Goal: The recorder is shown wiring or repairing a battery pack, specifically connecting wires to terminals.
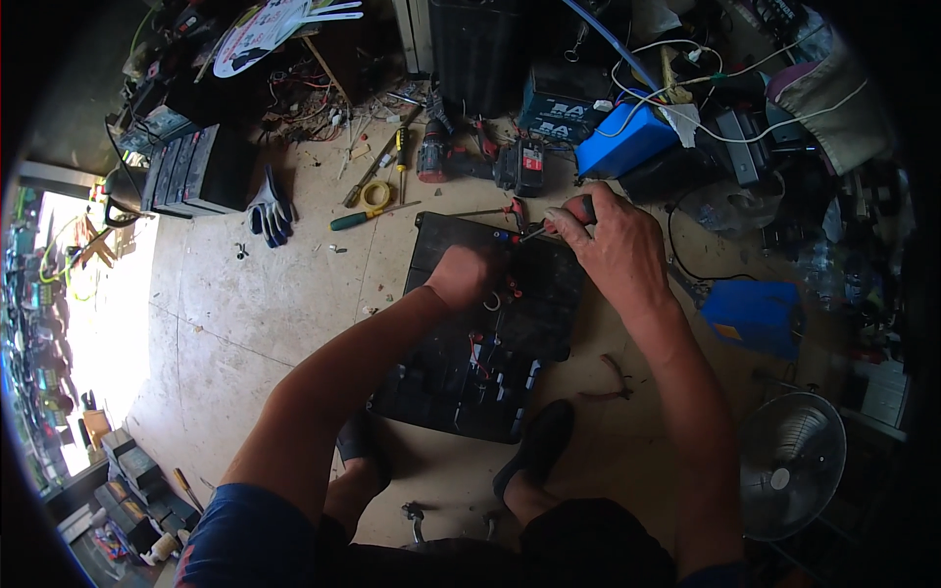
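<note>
A flat black case (441,338) lies on the floor between my feet, with small connectors and short wires on its face. My right hand (619,245) is closed around a screwdriver (534,234), its shaft pointing left toward the case's far edge. Over the upper middle of the case, my left hand (463,277) is curled closed. Its fingertips are in shadow, so what they hold cannot be made out. A red-handled tool (518,210) lies just beyond the far edge. To the case's right rest pliers (616,380) with reddish handles.
Beyond the case lie a cordless drill (433,152), a yellow tape roll (374,194), a green-handled screwdriver (348,222) and a glove (269,211). Blue battery packs (627,147) and loose cables crowd the far right. A fan (794,465) stands at the near right.
</note>
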A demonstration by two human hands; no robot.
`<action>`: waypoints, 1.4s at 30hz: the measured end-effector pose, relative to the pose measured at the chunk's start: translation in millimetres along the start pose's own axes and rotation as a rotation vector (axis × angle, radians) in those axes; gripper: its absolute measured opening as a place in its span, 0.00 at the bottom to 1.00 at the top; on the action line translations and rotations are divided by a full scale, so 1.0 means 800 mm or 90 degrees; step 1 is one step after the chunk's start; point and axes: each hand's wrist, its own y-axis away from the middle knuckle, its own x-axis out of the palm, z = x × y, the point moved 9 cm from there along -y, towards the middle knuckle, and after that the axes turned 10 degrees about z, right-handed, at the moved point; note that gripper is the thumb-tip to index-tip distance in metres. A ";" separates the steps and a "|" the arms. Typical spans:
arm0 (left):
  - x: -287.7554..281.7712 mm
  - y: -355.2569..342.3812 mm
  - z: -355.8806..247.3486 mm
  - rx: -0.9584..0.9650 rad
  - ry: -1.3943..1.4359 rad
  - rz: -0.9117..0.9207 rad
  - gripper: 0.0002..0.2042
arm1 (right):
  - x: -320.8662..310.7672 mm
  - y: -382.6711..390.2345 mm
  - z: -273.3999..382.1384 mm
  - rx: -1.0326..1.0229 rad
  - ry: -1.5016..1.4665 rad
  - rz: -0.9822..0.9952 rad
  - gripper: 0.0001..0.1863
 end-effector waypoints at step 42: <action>0.007 -0.057 0.048 -0.164 0.126 0.092 0.12 | 0.024 0.006 0.008 -0.216 -0.312 0.027 0.15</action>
